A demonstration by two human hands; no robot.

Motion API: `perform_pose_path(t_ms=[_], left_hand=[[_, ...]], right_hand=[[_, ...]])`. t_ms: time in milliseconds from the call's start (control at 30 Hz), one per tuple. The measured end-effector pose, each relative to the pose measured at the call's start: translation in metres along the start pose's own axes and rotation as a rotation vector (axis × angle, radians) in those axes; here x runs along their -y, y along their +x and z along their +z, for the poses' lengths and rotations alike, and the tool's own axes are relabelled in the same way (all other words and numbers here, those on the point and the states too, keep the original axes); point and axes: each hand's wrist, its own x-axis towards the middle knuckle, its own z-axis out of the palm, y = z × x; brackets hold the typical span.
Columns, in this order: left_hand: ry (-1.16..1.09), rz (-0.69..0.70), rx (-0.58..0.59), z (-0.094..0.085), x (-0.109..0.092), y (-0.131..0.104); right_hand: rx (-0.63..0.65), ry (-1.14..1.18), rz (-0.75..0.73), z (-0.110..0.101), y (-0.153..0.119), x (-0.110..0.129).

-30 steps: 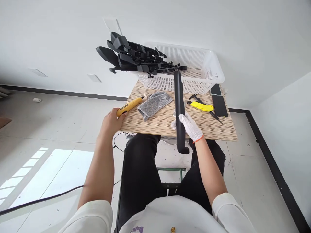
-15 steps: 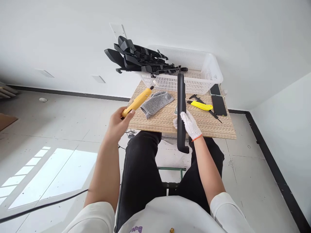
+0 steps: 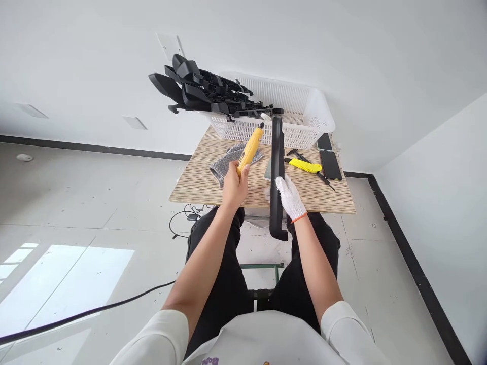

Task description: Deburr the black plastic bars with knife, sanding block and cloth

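Observation:
My bare left hand (image 3: 235, 185) is wrapped round a yellow rotary tool (image 3: 249, 151), its dark collar pointing up and away. A small white wheel-like tip (image 3: 265, 117) sits at its end, close to the upper end of a long black plastic trim piece (image 3: 277, 177). Whether tip and trim touch, I cannot tell. My right hand (image 3: 291, 196), in a white knit glove with an orange cuff, grips the trim piece around its lower half and holds it upright over the table's near edge. The glove's fingers are partly hidden behind the trim.
On the wooden table (image 3: 194, 182) lie a grey cloth (image 3: 220, 167), a yellow utility knife (image 3: 305, 165), black calipers (image 3: 326, 180) and a phone (image 3: 331, 165). Behind stands a white plastic basket (image 3: 304, 134) with several black trim parts (image 3: 198, 91) heaped at its left. A black cable (image 3: 114, 304) crosses at lower left.
My left hand has brought the rotary tool rightward and up, so its tip is now close to the trim's top. The whole view has shifted slightly; my right hand keeps its hold.

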Motion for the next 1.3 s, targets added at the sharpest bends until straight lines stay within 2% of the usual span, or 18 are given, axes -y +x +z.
perform_pose_path(t_ms=[133, 333, 600, 1300], left_hand=[[0.051, 0.051, 0.047, -0.001, 0.007, -0.003], [0.066, 0.107, 0.039, -0.005, 0.010, -0.002], [0.048, 0.102, 0.069, -0.005, 0.012, 0.000], [0.050, 0.090, 0.059, 0.001, 0.010, 0.003]], right_hand=[[0.021, 0.075, 0.054, 0.003, -0.003, 0.002], [-0.020, 0.046, 0.051, 0.005, -0.003, 0.002], [0.004, 0.073, 0.069, 0.008, -0.004, 0.005], [0.009, 0.044, 0.098, 0.008, -0.005, 0.007]])
